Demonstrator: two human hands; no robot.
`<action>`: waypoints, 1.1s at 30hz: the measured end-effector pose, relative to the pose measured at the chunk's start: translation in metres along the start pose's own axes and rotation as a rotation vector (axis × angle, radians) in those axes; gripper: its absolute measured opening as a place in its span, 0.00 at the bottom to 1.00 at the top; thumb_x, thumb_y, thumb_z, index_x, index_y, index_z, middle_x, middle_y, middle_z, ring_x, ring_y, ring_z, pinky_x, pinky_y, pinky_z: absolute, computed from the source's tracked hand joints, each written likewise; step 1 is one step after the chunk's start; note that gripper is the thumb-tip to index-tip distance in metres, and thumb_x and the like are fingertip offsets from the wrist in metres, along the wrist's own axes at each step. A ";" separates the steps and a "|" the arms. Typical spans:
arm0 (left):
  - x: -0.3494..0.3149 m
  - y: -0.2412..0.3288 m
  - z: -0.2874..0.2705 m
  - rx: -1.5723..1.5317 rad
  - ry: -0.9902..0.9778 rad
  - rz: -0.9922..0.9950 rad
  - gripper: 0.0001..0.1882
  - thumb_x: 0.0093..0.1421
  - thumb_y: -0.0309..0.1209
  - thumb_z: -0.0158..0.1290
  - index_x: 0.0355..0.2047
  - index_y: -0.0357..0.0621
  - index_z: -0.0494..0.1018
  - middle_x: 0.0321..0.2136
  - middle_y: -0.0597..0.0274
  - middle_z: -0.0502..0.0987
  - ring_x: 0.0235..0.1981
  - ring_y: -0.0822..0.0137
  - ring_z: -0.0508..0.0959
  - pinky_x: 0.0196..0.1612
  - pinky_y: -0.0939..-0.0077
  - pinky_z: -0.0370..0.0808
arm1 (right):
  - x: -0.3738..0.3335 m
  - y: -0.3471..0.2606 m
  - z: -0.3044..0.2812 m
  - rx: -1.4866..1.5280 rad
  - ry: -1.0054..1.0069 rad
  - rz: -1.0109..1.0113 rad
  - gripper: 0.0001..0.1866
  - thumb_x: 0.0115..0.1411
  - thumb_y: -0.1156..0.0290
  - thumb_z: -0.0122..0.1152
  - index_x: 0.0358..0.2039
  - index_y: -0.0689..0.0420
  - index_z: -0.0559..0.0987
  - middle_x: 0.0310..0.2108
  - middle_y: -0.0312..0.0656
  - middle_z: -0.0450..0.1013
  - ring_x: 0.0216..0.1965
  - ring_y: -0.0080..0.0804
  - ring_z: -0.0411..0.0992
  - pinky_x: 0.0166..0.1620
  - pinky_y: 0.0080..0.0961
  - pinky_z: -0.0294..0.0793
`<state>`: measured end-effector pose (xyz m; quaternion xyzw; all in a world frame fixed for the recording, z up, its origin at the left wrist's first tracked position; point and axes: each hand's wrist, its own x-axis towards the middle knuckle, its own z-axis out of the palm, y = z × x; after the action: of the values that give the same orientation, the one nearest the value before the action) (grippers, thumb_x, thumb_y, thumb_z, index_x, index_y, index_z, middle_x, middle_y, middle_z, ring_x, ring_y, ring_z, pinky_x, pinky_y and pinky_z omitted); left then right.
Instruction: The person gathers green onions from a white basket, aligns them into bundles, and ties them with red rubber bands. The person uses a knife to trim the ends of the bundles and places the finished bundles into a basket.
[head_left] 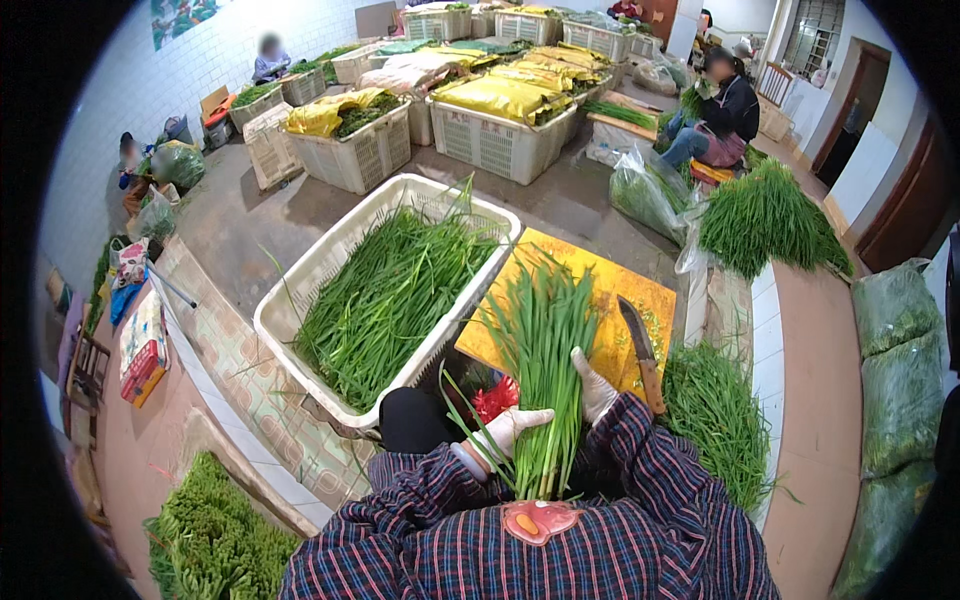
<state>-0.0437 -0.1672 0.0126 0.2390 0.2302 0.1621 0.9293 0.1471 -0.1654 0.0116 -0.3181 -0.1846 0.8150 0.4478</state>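
Note:
A thick bunch of garlic chives (545, 340) lies between my two white-gloved hands, its pale stem ends toward my lap and its green leaf tips over a yellow cutting board (610, 275). My left hand (508, 432) grips the lower left side, the thumb laid across the stems. On the right side, higher up, my right hand (594, 390) holds the bunch with its thumb against the leaves and its fingers mostly hidden. To the right of the bunch, a knife (640, 345) with a wooden handle rests on the board, among small green scraps.
A white crate (268, 318) of loose chives stands to the left of the board. More chives (715, 420) lie at my right, and a trimmed pile (220, 530) sits at lower left. Filled crates (495, 145) stand farther back. A co-worker (715, 115) sits at upper right.

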 end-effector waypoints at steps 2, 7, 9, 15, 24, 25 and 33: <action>0.003 0.020 0.010 0.135 -0.056 0.091 0.23 0.56 0.31 0.54 0.52 0.43 0.65 0.42 0.61 0.75 0.40 0.67 0.77 0.45 0.72 0.74 | 0.002 -0.029 0.014 -0.030 -0.139 -0.077 0.36 0.52 0.44 0.58 0.54 0.57 0.67 0.49 0.44 0.70 0.48 0.38 0.70 0.52 0.39 0.69; 0.018 0.114 0.054 0.627 -0.154 0.237 0.24 0.53 0.28 0.55 0.51 0.42 0.67 0.39 0.63 0.75 0.39 0.69 0.75 0.46 0.75 0.71 | -0.009 -0.113 0.079 -0.342 -0.061 -0.439 0.27 0.54 0.61 0.62 0.52 0.58 0.67 0.48 0.40 0.71 0.48 0.32 0.69 0.52 0.32 0.69; 0.013 0.147 0.098 0.823 -0.169 0.458 0.28 0.47 0.29 0.62 0.49 0.38 0.67 0.38 0.60 0.76 0.40 0.65 0.75 0.47 0.74 0.70 | -0.016 -0.138 0.095 -0.399 -0.027 -0.683 0.26 0.51 0.71 0.65 0.50 0.59 0.68 0.44 0.38 0.72 0.44 0.28 0.71 0.49 0.28 0.70; 0.054 0.196 0.119 1.202 -0.153 0.669 0.31 0.43 0.32 0.66 0.48 0.38 0.69 0.39 0.59 0.76 0.40 0.68 0.74 0.45 0.74 0.71 | -0.013 -0.153 0.084 -0.617 0.141 -0.979 0.30 0.46 0.73 0.70 0.49 0.60 0.68 0.44 0.37 0.71 0.43 0.27 0.70 0.46 0.25 0.71; 0.123 0.160 0.081 1.456 0.140 1.180 0.46 0.45 0.31 0.59 0.61 0.41 0.46 0.38 0.42 0.74 0.40 0.48 0.75 0.42 0.66 0.72 | -0.002 -0.139 0.087 -0.624 0.263 -0.759 0.24 0.45 0.75 0.69 0.44 0.61 0.73 0.40 0.36 0.72 0.40 0.23 0.69 0.44 0.22 0.69; 0.119 0.158 0.096 1.478 0.145 1.241 0.46 0.44 0.30 0.59 0.61 0.39 0.47 0.34 0.44 0.74 0.36 0.47 0.75 0.39 0.64 0.72 | -0.003 -0.143 0.085 -0.643 0.246 -0.845 0.25 0.45 0.75 0.69 0.45 0.62 0.72 0.42 0.37 0.72 0.40 0.24 0.69 0.45 0.23 0.69; 0.099 0.178 0.112 1.819 0.023 1.226 0.37 0.44 0.40 0.61 0.51 0.32 0.62 0.36 0.42 0.73 0.39 0.47 0.74 0.44 0.62 0.71 | 0.012 -0.187 0.050 -0.492 0.493 -0.899 0.15 0.53 0.72 0.62 0.41 0.64 0.74 0.32 0.39 0.75 0.32 0.24 0.72 0.37 0.21 0.71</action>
<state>0.0624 -0.0193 0.1573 0.9078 0.1143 0.3684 0.1648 0.2222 -0.0571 0.1533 -0.4841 -0.3760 0.3790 0.6933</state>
